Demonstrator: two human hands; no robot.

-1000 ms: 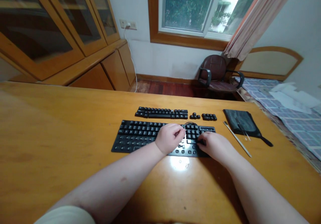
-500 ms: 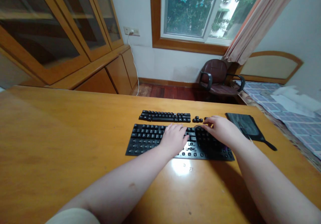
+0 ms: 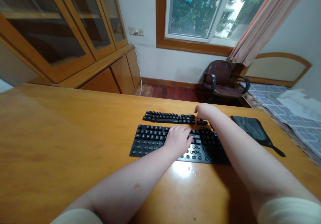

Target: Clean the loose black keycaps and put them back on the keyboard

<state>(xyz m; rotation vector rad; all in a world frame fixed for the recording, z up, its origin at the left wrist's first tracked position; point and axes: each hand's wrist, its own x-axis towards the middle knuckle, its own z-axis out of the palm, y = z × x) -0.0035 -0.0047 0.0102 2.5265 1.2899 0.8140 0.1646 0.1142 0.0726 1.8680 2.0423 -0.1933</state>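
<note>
A black keyboard (image 3: pixel 150 138) lies on the wooden desk (image 3: pixel 75 133), with several keys gone from its right part. My left hand (image 3: pixel 179 139) rests on its middle, fingers lying loosely over the keys and holding nothing. Behind the keyboard sits a row of loose black keycaps (image 3: pixel 168 117) and a smaller group of keycaps (image 3: pixel 202 122). My right hand (image 3: pixel 203 111) reaches across the keyboard to that smaller group. Its fingertips are bunched and point down at the caps; what they pinch is hidden.
A black pouch (image 3: pixel 249 127) lies at the desk's right, with a dark tool handle (image 3: pixel 277 150) sticking out beside it. Beyond the desk are wooden cabinets (image 3: pixel 62 33), a brown office chair (image 3: pixel 222 78), a window and a bed (image 3: pixel 296 113).
My right hand left the keyboard's right part and moved back and left to the loose keycaps. My left hand stayed on the keyboard. The view shifted slightly.
</note>
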